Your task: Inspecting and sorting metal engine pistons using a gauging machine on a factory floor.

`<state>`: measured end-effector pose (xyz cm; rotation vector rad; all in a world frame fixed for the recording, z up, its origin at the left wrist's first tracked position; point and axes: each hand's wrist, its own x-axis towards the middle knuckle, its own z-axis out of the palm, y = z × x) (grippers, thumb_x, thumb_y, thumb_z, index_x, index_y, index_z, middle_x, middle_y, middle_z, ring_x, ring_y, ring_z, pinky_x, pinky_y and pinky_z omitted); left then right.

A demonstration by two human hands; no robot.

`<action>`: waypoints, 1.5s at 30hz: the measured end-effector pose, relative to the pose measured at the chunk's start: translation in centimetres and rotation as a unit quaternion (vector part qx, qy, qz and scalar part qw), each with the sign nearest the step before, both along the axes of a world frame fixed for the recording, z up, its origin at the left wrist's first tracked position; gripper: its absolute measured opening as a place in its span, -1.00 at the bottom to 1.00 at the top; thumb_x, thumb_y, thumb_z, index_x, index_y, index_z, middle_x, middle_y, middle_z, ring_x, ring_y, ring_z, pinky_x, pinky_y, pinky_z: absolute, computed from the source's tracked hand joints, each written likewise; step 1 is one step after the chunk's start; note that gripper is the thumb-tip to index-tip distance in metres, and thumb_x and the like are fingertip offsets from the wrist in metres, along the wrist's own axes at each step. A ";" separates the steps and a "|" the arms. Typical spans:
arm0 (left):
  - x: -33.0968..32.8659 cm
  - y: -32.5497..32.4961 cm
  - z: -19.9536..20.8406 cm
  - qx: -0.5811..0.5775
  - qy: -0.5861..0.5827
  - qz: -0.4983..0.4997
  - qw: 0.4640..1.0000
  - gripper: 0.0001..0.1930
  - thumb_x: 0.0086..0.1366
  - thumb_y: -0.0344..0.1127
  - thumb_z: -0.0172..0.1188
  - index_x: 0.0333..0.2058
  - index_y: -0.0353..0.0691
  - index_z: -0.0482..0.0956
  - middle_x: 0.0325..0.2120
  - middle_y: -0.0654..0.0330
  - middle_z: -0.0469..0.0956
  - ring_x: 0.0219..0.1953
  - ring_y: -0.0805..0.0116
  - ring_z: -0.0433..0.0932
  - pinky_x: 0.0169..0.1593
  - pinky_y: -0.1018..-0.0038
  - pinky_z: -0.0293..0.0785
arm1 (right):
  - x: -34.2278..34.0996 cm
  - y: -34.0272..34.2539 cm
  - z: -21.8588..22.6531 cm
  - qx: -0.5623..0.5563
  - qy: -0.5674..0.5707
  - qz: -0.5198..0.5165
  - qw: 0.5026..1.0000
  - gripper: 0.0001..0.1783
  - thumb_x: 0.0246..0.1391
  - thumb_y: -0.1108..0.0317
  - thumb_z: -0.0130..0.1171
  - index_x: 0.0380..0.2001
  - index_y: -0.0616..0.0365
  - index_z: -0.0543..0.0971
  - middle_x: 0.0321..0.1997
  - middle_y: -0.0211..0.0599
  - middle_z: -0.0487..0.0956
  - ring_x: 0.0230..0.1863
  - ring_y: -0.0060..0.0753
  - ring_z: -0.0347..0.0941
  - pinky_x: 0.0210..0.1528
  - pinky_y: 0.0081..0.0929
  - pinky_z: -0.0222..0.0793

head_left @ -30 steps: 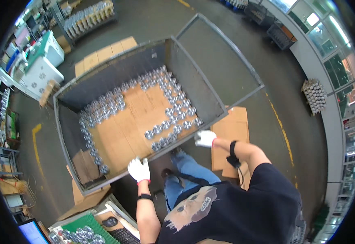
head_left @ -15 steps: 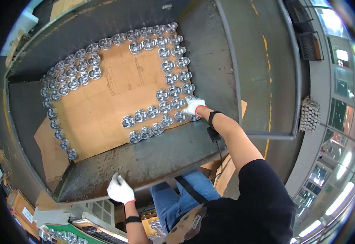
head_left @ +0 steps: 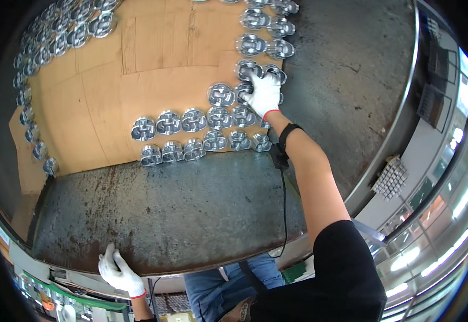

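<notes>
Shiny metal engine pistons [head_left: 193, 120] stand in rows on a cardboard sheet [head_left: 110, 107] inside a dark metal bin. White-gloved, my right hand [head_left: 266, 94] reaches over the right-hand rows with its thumb and fingers spread. Its fingertips touch or hover just above a piston [head_left: 247, 70] and the one nearer me; the palm hides others, and no piston is visibly lifted. My left hand [head_left: 118, 273], gloved too, lies at the bin's near rim [head_left: 191, 270], fingers apart and holding nothing.
More pistons [head_left: 102, 24] crowd the far left corner, and a single line runs down the left side. A bare, stained metal wall [head_left: 164, 198] slopes along the near side. A cable [head_left: 285, 214] hangs from my right wrist. Stacked metal parts [head_left: 390, 180] stand beyond the bin's right edge.
My view has come closer over the bin. My right hand has shifted from near the front right corner to pistons farther up the right rows. My left hand stays at the near rim.
</notes>
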<state>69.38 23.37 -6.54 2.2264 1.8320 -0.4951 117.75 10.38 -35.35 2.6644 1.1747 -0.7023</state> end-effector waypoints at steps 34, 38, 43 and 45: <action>-6.5 -4.5 7.8 0.143 -0.332 -0.063 0.930 -0.60 0.04 -0.21 0.24 -0.11 -0.19 0.54 -0.08 0.00 0.51 0.02 -0.02 0.43 0.12 0.14 0.31 | -21.1 2.9 35.2 0.197 0.165 0.142 0.956 -0.53 -0.15 0.34 0.20 -0.05 0.00 0.51 -0.13 -0.06 0.53 -0.05 0.03 0.47 0.02 -0.16 0.40; -15.6 -17.6 8.3 0.164 -0.328 0.059 0.928 -0.63 0.09 -0.16 0.21 -0.12 -0.16 0.55 -0.18 0.06 0.54 -0.07 0.06 0.48 0.05 0.16 0.36 | -29.6 1.7 40.0 0.251 0.193 0.248 0.916 -0.56 -0.17 0.42 0.17 -0.09 0.07 0.52 -0.16 -0.08 0.54 -0.09 0.01 0.46 0.00 -0.18 0.38; -29.6 -39.2 6.9 -0.073 -0.182 0.354 0.915 -0.58 0.22 0.14 0.06 -0.15 -0.01 0.65 -0.17 0.09 0.62 -0.11 0.07 0.58 -0.02 0.22 0.48 | -43.2 1.5 41.5 0.175 0.327 0.373 0.850 -0.61 -0.19 0.33 0.17 -0.17 0.04 0.56 -0.22 -0.03 0.57 -0.11 0.02 0.50 -0.03 -0.18 0.42; -33.0 -44.6 8.7 -0.101 -0.140 0.472 0.865 -0.57 0.20 0.15 0.06 -0.18 0.00 0.67 -0.18 0.10 0.64 -0.10 0.07 0.59 -0.03 0.24 0.48 | -49.5 2.2 43.8 0.115 0.303 0.444 0.836 -0.60 -0.19 0.28 0.18 -0.16 -0.04 0.56 -0.22 -0.07 0.56 -0.11 0.01 0.50 -0.03 -0.17 0.42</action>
